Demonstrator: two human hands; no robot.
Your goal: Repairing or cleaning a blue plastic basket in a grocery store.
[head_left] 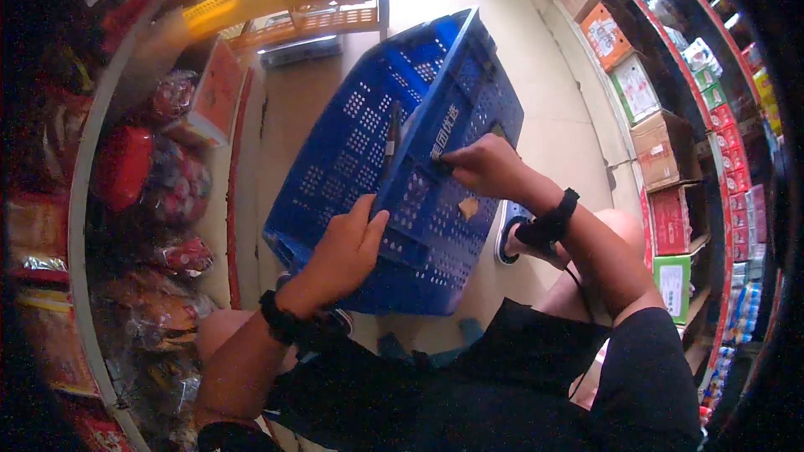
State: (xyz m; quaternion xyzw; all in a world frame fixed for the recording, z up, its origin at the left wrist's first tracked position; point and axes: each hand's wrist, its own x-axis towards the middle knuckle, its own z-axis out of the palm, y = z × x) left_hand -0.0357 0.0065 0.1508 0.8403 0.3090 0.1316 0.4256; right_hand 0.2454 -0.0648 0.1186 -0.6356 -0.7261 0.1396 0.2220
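Observation:
A large blue plastic crate with perforated walls stands tilted in front of me, its open side toward the left. My left hand is closed on the crate's rim at the near end. My right hand is closed, its fingertips against the crate's outer side wall beside pale printed lettering. A small dark bit shows at those fingertips, too little to name. Below the hand a torn tan scrap sticks to the same wall. A dark strip lies along the inner side of the rim.
Shelves with bagged goods and a red carton line the left. Cartons and packed shelves line the right. A yellow rack stands at the far left. Pale tiled floor runs between; my sandalled foot is beside the crate.

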